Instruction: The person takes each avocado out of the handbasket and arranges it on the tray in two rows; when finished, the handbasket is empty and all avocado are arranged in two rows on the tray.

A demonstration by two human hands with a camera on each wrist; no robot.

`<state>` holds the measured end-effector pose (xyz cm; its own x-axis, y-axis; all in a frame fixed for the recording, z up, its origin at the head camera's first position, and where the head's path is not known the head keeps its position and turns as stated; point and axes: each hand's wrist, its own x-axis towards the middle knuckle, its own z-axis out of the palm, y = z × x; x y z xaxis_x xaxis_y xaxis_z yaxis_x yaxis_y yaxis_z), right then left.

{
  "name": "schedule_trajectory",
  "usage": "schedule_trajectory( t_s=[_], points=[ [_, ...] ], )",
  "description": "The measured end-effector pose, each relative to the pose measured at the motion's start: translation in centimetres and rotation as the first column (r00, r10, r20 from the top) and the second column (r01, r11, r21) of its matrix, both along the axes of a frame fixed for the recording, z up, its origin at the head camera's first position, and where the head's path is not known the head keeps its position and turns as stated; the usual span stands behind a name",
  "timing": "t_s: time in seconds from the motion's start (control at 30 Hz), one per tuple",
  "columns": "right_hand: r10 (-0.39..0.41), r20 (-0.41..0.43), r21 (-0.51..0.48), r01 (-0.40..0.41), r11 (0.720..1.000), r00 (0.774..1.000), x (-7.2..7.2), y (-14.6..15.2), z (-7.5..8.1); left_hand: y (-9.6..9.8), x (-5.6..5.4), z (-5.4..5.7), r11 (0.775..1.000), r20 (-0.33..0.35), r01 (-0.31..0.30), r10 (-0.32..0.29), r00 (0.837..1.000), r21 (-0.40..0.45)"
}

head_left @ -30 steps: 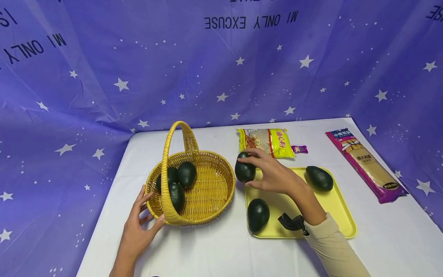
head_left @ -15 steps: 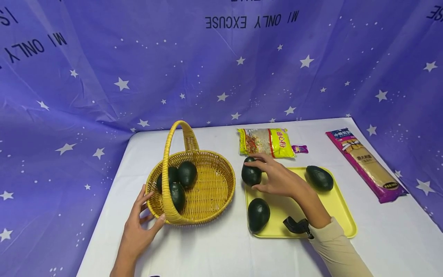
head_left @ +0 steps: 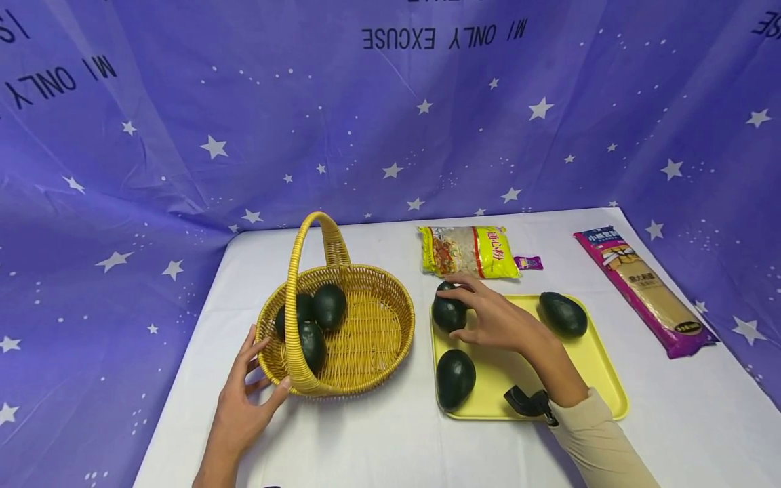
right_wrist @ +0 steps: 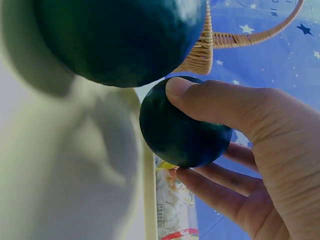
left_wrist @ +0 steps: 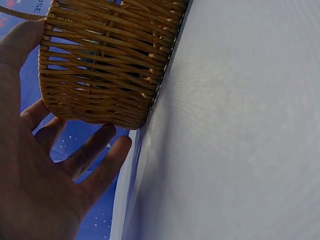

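My right hand holds a dark green avocado between thumb and fingers, over the back left corner of the yellow tray. In the right wrist view the thumb lies on this avocado and the fingers support its other side. Two more avocados are on the tray, one at the front left and one at the back right. My left hand touches the left side of the wicker basket, its fingers spread. Three avocados sit in the basket's left part.
A yellow pasta bag lies behind the tray, with a small purple packet beside it. A long pack of noodles lies at the right. The basket's tall handle arches over its left part. A purple starry cloth hangs behind the table.
My right hand has moved right and slightly towards me with the avocado, from the gap beside the basket to over the tray's corner. The left hand and basket have stayed in place.
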<state>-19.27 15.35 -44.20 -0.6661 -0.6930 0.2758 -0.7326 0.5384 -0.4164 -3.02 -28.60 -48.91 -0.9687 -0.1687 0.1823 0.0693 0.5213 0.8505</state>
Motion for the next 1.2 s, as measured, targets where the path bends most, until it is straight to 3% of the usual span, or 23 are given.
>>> schedule_trajectory(
  t_s=[0.33,1.2],
  points=[
    [-0.017,0.022,-0.009,0.017,1.0,1.0,0.2,0.2,-1.1,0.0,0.1,0.2,1.0,0.011,0.002,-0.002,1.0,0.013],
    [-0.053,0.084,0.028,0.051,0.998,0.995,0.4,0.4,-1.6,0.0,0.0,0.0,1.0,0.001,-0.001,0.001,1.0,0.009]
  ],
)
